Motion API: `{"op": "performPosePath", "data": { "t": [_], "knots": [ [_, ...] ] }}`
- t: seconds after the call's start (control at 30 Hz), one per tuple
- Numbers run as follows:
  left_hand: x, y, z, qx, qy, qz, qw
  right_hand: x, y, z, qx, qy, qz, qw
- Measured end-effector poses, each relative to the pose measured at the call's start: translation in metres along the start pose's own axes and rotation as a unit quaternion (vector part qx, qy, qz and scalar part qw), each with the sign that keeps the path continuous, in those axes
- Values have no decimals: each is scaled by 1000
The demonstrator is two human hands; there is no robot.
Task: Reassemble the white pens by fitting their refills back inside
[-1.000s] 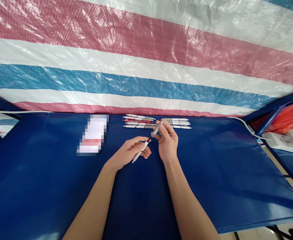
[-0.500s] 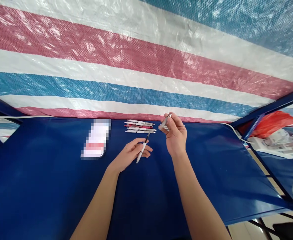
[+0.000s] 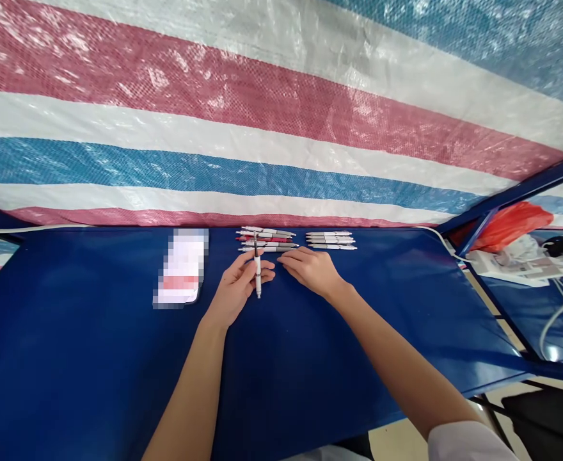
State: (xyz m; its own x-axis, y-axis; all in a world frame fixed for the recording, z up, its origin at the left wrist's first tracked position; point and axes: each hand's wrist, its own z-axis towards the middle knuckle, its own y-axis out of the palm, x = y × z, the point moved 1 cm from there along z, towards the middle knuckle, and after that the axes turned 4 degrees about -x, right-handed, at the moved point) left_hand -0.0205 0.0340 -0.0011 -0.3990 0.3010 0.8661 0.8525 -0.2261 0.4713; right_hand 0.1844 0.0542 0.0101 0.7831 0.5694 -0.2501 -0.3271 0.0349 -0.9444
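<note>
Between the thumb and fingers of my left hand (image 3: 237, 282) is a white pen (image 3: 258, 276) with a dark tip end, held nearly upright. Just beyond it lies a pile of pens (image 3: 272, 234), white, grey and red. My right hand (image 3: 310, 269) is to the right of the held pen, low over the table, with its fingers drawn together near the pile's right end; whatever its fingertips hold, if anything, is too small to make out. A second group of white pens (image 3: 330, 241) lies in a row beyond my right hand.
A phone-like item (image 3: 182, 266), blurred out, lies on the blue table (image 3: 94, 346) to the left. Striped sheeting (image 3: 262, 128) hangs behind. At the right are a red bag (image 3: 516, 225), a white box (image 3: 507, 269) and cables beyond a blue frame.
My right hand has come down and left from its raised position, and the grey-white item is no longer seen in it. The right-hand row of pens is now uncovered. The held pen is more upright.
</note>
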Motion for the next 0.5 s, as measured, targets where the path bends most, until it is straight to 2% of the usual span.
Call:
{"op": "performPosePath", "data": {
  "t": [0.17,0.33,0.5],
  "knots": [
    [1,1,2,6,8,5,1000,4,4,5,-6,-19,-13,1000],
    [3,4,2,7,-3,6,1000,8,2,3,-8,-15,-3,1000],
    [2,-1,4,7,10,17,1000,11,1,5,-14,-4,1,1000]
  ]
}}
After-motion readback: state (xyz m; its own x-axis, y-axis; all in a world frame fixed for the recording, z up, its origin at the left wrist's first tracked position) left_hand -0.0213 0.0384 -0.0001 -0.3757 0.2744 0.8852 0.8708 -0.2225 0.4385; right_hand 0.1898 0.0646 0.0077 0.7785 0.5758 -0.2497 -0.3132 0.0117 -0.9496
